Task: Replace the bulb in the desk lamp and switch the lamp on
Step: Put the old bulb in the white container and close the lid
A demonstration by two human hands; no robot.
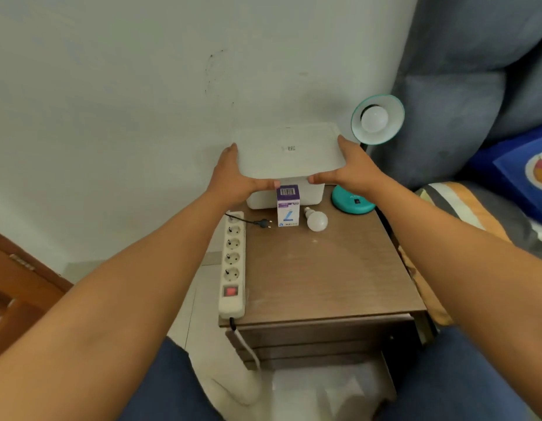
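Nearest us, a white power strip (232, 262) lies along the left edge of the wooden nightstand (324, 278). Beyond it, we see a loose bulb (317, 220) lying beside an upright bulb carton (288, 205). Farther back, our left hand (238, 177) and right hand (350, 168) grip opposite sides of a white box lid (289, 151). The teal desk lamp (377, 120), bulb fitted, stands right.

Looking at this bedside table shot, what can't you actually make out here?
- White box contents: hidden by the lid both hands hold, head view.
- Bulb carton print: too small.
- Lamp stem: behind right hand.
- Lamp base switch position: too small.
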